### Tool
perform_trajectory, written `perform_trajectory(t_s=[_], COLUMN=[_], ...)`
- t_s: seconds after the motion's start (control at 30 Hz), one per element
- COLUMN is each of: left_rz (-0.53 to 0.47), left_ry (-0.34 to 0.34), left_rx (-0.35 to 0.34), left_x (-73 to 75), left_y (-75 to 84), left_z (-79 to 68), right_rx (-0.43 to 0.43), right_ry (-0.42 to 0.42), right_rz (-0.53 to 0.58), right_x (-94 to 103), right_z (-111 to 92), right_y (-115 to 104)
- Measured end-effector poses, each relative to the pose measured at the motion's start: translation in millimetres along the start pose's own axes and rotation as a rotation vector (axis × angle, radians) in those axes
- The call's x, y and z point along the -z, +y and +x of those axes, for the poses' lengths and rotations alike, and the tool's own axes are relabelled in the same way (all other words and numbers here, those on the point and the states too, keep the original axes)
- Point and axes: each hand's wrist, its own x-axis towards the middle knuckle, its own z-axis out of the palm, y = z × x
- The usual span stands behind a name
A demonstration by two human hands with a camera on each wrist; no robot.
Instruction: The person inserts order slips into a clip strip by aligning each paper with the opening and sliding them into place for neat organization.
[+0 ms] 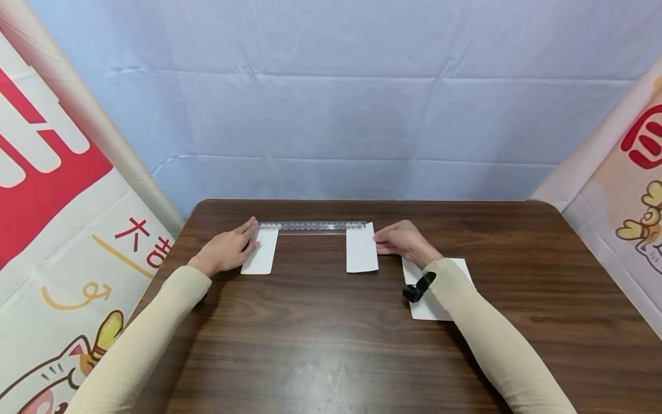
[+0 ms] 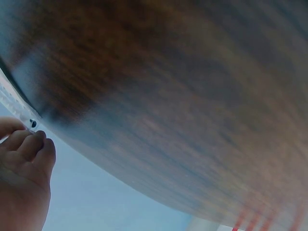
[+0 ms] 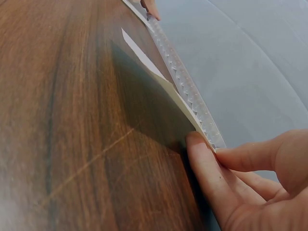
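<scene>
A clear plastic strip (image 1: 310,226) with a row of round shapes lies along the table's far side. White pieces of paper sit at both its ends, the left paper (image 1: 261,256) and the right paper (image 1: 362,253), their far edges overlapping it. My left hand (image 1: 227,247) rests at the strip's left end, fingers reaching forward and thumb beside the left paper. In the left wrist view, the left hand's fingertips meet the strip's end. My right hand (image 1: 403,240) pinches the right edge of the right paper between thumb and fingers. The right wrist view shows this paper (image 3: 144,60) bent up, casting a shadow.
More white paper (image 1: 434,310) lies under my right forearm, partly hidden by the sleeve and black wrist strap. The dark wooden table (image 1: 310,333) ends at a pale blue cloth backdrop (image 1: 331,115). Printed banners (image 1: 77,230) hang at both sides.
</scene>
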Motion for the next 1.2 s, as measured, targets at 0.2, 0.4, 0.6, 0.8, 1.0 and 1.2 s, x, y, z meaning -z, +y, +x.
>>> perform_trajectory(t_s=[0.2, 0.4, 0.6, 0.8, 1.0, 1.2], left_rz=[0.006, 0.007, 0.007, 0.005, 0.007, 0.001], left_ry=[0.006, 0.004, 0.001, 0.002, 0.003, -0.003], left_rx=[-0.003, 0.001, 0.002, 0.004, 0.003, 0.009], left_x=[-1.3, -0.6, 0.0, -0.6, -0.9, 0.5], left_y=[0.1, 0.2, 0.6, 0.2, 0.8, 1.9], left_z=[0.1, -0.3, -0.3, -0.3, 0.3, -0.1], right_rx=[-0.001, -0.005, 0.015, 0.015, 0.009, 0.010], right_ry=[0.000, -0.013, -0.025, -0.031, -0.027, -0.035], right_rz=[0.005, 0.013, 0.020, 0.027, 0.032, 0.047], right_x=[-2.4, -5.2, -7.7, -9.4, -13.1, -16.7], right_z=[0.9, 1.1, -0.1, 2.0, 3.3, 2.1], right_y=[-0.6, -2.0, -2.5, -2.2, -2.8, -4.3])
